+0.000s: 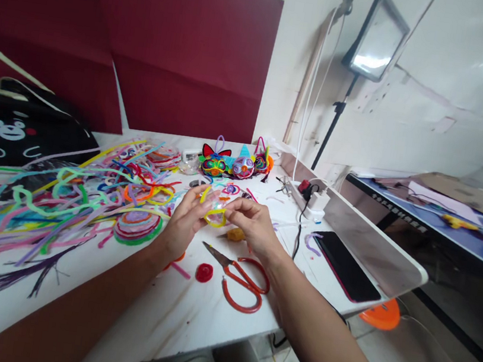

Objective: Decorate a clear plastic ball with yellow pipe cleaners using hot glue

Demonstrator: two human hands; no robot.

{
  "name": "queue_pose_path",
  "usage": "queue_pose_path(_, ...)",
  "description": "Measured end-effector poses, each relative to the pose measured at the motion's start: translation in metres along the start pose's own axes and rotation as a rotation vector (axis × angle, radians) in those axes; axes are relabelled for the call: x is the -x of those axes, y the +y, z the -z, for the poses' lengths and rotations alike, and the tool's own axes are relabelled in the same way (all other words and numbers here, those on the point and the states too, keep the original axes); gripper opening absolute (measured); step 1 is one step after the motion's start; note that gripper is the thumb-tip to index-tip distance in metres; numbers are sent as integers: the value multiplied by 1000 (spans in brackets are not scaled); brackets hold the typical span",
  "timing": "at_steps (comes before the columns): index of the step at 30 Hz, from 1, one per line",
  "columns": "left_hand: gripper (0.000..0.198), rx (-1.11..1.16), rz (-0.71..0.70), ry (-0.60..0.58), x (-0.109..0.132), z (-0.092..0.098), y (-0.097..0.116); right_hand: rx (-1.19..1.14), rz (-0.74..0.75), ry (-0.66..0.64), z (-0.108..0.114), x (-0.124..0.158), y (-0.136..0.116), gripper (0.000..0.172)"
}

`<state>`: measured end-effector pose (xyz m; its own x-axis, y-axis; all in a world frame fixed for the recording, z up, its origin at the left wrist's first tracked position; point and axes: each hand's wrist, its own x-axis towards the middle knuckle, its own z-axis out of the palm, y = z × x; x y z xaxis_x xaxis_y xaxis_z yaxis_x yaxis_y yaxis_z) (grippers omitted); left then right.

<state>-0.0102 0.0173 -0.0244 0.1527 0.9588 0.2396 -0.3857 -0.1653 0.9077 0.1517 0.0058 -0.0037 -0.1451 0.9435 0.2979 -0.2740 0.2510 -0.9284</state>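
Observation:
Between my two hands, a yellow pipe cleaner (pixel 215 220) is bent into a loop above the white table. My left hand (pixel 187 215) pinches one end of it, which pokes up past the fingers. The loop's other side is in the closed fingers of my right hand (pixel 253 224). Below them lie orange-handled scissors (pixel 244 286), blades partly apart and pointing up-left. A red coiled disc (pixel 204 272) sits left of the scissors. Under my right hand is a small yellow piece (pixel 236 235), partly hidden.
A tangle of coloured pipe cleaners (pixel 73 193) and a coiled multicolour disc (pixel 138 227) cover the left. Finished fuzzy ornaments (pixel 215 162) stand at the back. On the right are a phone (pixel 348 267), a power strip (pixel 310 201) and a raised table edge (pixel 369 235).

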Motion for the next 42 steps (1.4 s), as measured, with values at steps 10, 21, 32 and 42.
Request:
queue_pose_path(10,65,-4,18,18,1,-2,3,-81,9,111,3,-4,4,7)
queue_pose_path(21,64,-13,20,35,1,-3,6,-119,-18,105,5,-5,7,11)
queue_pose_path(32,33,137,39,-88,-6,2,-1,-229,-44,151,7,-8,6,9)
queue_pose_path(42,44,96,13,-81,-7,3,-2,-242,-51,122,7,-8,7,10)
